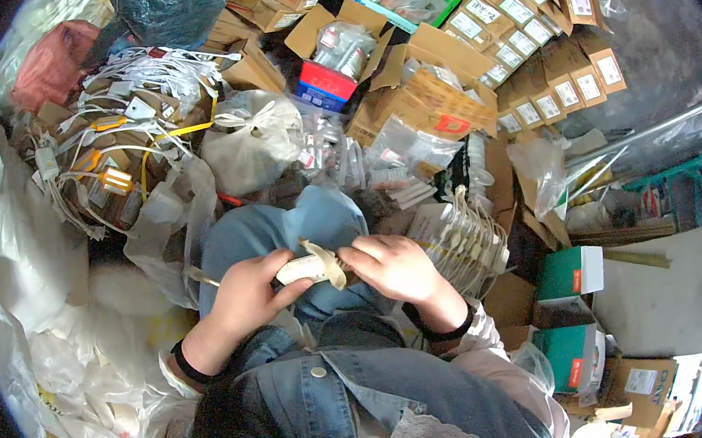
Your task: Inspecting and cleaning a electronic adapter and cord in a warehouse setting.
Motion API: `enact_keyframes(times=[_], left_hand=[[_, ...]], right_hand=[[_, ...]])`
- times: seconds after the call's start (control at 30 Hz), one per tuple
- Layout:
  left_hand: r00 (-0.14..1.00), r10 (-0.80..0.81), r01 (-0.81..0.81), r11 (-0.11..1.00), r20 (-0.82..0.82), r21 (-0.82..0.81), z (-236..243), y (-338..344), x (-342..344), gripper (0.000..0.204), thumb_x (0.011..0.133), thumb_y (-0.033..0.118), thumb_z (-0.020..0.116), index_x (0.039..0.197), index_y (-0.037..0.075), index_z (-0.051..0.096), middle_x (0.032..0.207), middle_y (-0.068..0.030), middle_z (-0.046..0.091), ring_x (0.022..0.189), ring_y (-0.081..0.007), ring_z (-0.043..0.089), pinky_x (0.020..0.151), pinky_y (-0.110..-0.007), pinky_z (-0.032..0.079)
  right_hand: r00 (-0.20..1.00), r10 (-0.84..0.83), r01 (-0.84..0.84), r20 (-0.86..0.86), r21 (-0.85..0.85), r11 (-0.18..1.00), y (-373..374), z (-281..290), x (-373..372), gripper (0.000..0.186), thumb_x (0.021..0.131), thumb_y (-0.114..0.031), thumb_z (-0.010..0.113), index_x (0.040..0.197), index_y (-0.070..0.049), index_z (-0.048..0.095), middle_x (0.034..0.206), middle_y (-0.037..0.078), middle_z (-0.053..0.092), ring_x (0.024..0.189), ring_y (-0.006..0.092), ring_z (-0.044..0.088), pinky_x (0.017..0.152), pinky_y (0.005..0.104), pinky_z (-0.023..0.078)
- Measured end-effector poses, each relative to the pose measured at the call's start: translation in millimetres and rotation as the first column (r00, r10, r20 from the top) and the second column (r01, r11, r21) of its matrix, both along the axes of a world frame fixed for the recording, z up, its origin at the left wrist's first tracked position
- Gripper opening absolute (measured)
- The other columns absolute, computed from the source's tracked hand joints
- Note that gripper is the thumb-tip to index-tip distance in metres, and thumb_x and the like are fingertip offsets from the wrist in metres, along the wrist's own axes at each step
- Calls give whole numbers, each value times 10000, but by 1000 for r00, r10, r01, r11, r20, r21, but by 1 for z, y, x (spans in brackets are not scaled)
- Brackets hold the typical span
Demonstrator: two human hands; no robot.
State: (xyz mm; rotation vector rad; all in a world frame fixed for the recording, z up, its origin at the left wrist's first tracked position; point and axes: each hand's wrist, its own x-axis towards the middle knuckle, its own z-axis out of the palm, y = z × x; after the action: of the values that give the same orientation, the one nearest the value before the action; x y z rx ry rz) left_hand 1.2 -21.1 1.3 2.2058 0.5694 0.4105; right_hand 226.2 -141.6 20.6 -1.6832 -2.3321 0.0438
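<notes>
Over my lap, my left hand is closed around a white oblong piece, its thumb along the near side and a finger along the far side. A beige flat band curls up and over the right end of this piece. Just to the right, my right hand is closed, thumb and fingers drawn together beside the band. Something small and dark shows at its fingertips, but I cannot make out what it grips. A thin beige cord end sticks out to the left of my left hand.
White power strips with cords and orange plugs are heaped at the left. A tied white bag and open cartons lie ahead. Bundled white cords stand close on my right, green-white boxes beyond. Plastic sheeting spreads at left.
</notes>
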Motion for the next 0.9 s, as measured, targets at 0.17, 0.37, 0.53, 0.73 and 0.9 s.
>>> enact_keyframes(times=[0.17,0.37,0.53,0.73,0.9], left_hand=[[991,-51,83,961,-125,264,9,9,-9,287,779,380,680,866,135,559,638,-83,573,588,-304,594,498,-422,451],[988,-39,115,832,-149,543,15,17,-27,285,717,363,705,905,183,590,683,-38,563,584,-259,587,481,-389,435],[995,-19,82,728,-100,681,13,22,-31,340,662,325,709,972,224,610,965,-12,565,794,-203,589,672,-368,448],[989,-134,125,588,-57,799,14,15,-21,406,744,294,621,1149,315,605,1137,21,572,998,-171,562,851,-359,397],[982,-76,-123,434,173,893,5,2,-21,346,758,323,645,1098,387,630,1149,44,533,1088,-138,503,889,-381,368]], right_hand=[[997,27,-37,-66,-167,985,-2,2,1,115,811,-163,546,895,-87,527,760,65,528,672,250,602,570,371,497],[990,7,-23,-138,-119,993,-10,3,16,105,821,-176,569,869,-102,512,703,60,528,655,262,595,560,396,481],[993,-2,-15,-120,-133,991,-9,-7,14,128,815,-197,597,896,-109,551,658,65,533,639,269,586,547,386,469],[976,-55,12,-211,-200,980,-9,-7,-5,110,843,-194,566,870,-93,532,684,103,554,674,313,593,611,423,482],[877,-56,-98,-477,-291,952,-6,-15,-14,94,864,-161,529,875,-69,514,759,168,562,770,368,579,668,450,459]])
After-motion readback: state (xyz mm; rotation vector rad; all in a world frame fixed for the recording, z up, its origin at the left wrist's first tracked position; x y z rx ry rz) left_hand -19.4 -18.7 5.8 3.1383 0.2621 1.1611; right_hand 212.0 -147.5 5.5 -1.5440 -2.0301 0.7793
